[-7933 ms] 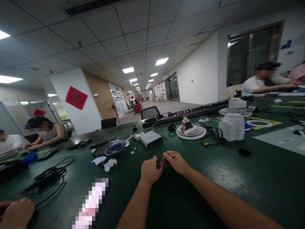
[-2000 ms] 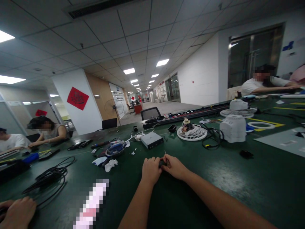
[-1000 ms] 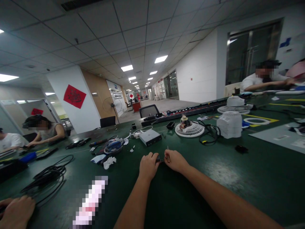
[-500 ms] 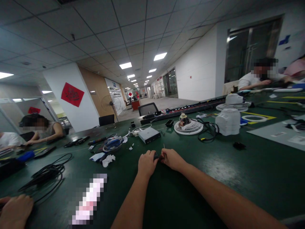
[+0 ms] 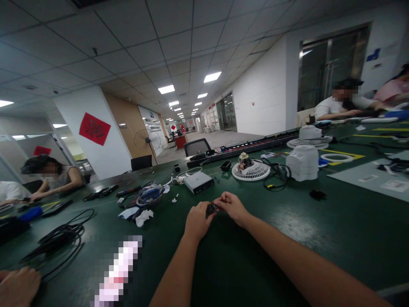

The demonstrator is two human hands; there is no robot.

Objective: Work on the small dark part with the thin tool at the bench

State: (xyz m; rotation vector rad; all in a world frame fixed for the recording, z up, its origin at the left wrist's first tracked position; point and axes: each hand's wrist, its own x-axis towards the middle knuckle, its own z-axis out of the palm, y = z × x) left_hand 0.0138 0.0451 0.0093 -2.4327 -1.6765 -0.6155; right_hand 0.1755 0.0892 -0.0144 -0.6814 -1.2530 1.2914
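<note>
My left hand (image 5: 198,219) is closed around a small dark part (image 5: 210,209), too small to name, held just above the green table. At the far end of that part, the fingers of my right hand (image 5: 232,208) are pinched together. What they grip, if anything, is hidden by the fingertips. Beyond my hands sits a silver and black box (image 5: 198,182) that looks like an optical disc drive. To its right, a white fan grille (image 5: 251,170) lies with a motor standing on it.
At left are a blue and black bundle of parts (image 5: 149,194), crumpled white paper (image 5: 144,217) and a coiled black cable (image 5: 60,234). A white housing (image 5: 302,163) stands at right. Another person's hand (image 5: 21,283) rests at the lower left corner. Other people sit farther off.
My right hand has turned and risen slightly, its fingers now against the dark part. The thin stick that pointed up from it no longer shows. The view has shifted a little.
</note>
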